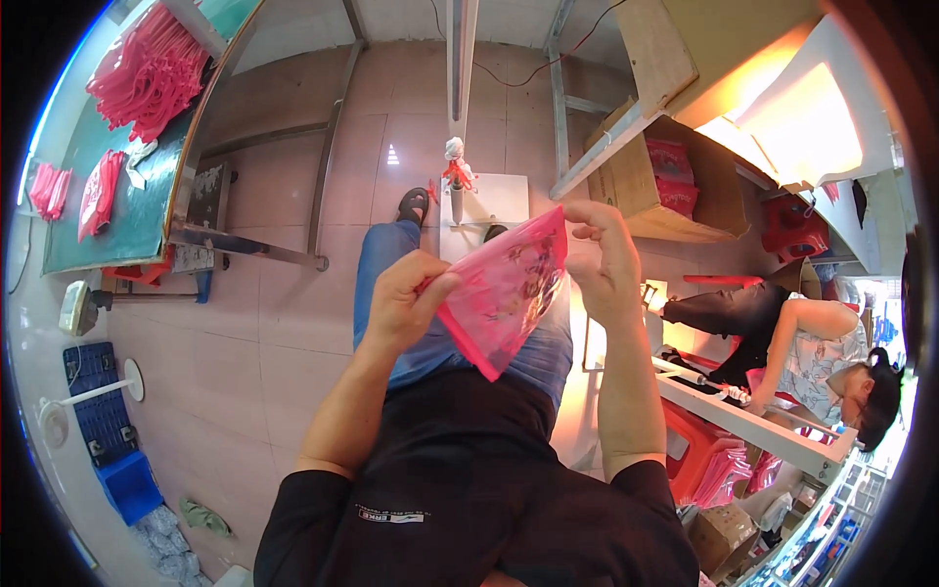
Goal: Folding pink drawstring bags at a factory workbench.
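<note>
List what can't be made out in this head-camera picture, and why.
All in the head view:
Left hand: some fingertips hidden by the thumb and the pink bag.
Pink bag's far side: turned away from the camera.
Right shoe: mostly covered by the bag.
Bottom of the cardboard box: hidden by its wall and the red packages.
Pink pile, upper left: pieces overlap, too small to count.

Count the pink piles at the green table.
3: a large heap at the far end, a smaller pile nearer, a small stack by the left edge. Others may be hidden.
</note>
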Demonstrator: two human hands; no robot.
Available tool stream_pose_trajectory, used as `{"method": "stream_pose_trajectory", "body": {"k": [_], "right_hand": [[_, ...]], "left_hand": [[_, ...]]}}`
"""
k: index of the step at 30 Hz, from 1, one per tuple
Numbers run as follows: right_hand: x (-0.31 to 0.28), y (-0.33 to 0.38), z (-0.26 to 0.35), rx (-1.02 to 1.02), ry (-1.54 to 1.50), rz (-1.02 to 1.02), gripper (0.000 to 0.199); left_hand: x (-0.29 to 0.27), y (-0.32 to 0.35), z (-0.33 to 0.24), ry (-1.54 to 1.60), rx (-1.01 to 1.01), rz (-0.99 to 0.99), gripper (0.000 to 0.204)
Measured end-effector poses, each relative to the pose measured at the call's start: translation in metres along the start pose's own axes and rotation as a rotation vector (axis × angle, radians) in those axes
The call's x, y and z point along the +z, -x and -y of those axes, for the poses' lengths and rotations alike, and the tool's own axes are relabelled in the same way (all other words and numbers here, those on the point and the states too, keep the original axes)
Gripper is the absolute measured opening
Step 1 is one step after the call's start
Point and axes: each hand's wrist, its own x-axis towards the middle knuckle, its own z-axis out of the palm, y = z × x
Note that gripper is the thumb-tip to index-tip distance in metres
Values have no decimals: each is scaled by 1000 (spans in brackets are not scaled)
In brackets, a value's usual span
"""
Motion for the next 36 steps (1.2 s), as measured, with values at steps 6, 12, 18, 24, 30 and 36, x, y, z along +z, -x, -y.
{"method": "stream_pose_trajectory", "body": {"k": [6,12,18,24,30,36], "right_hand": [[12,14,1,265,-18,13,42],[28,16,12,15,70,-95,24],[25,16,15,-237,279,-102,24],[20,23,12,-290,347,-112,23],[15,33,5,-241,348,-165,23],[15,39,3,-257,381,-182,25]], "left_hand": [[2,-8,-14,-193,253,161,19],[14,-2,24,146,-108,-103,16],[9,1,21,279,-323,-63,22],[0,8,27,331,-466,287,34],[13,16,18,948,-755,196,36],[10,20,38,800,-689,229,27]]}}
